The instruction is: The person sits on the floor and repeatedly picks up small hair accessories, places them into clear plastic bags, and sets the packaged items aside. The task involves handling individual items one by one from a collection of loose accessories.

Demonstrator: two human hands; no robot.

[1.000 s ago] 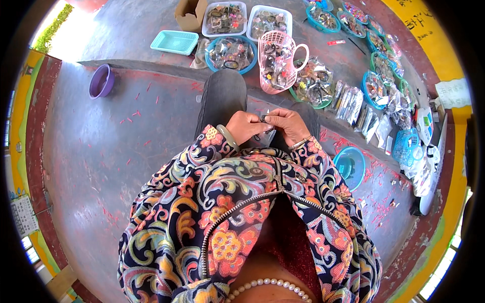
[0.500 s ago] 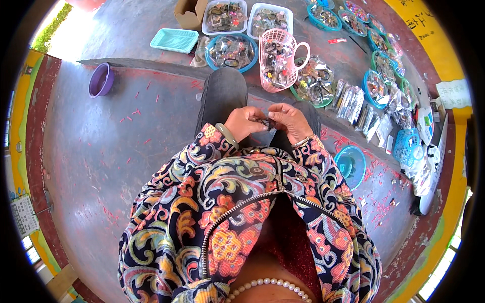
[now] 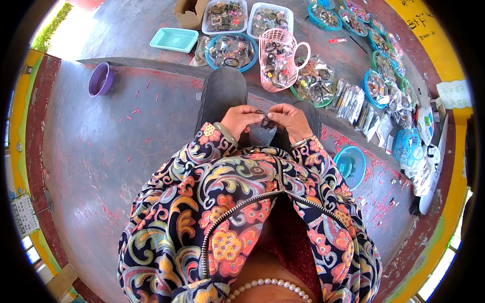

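Hands over the lap, close together. Left hand (image 3: 241,119) and right hand (image 3: 289,119) both pinch one small dark band (image 3: 264,121) between the fingertips; fingers narrow, curled in on it. Against a second ago the hands sit at almost the same spot, with the wrists turned a little and the band now pulled slightly between them, so the fiddling with it looks ongoing, not finished. Band is thin, dark, looped, partly hidden by the fingers; its exact shape cannot be told. Green bangle (image 3: 225,134) on the left wrist. Farther out on the floor (image 3: 126,151): pink basket (image 3: 279,60) with a handle, blue bowl (image 3: 350,164), purple bowl (image 3: 100,80), trays of small bagged items.
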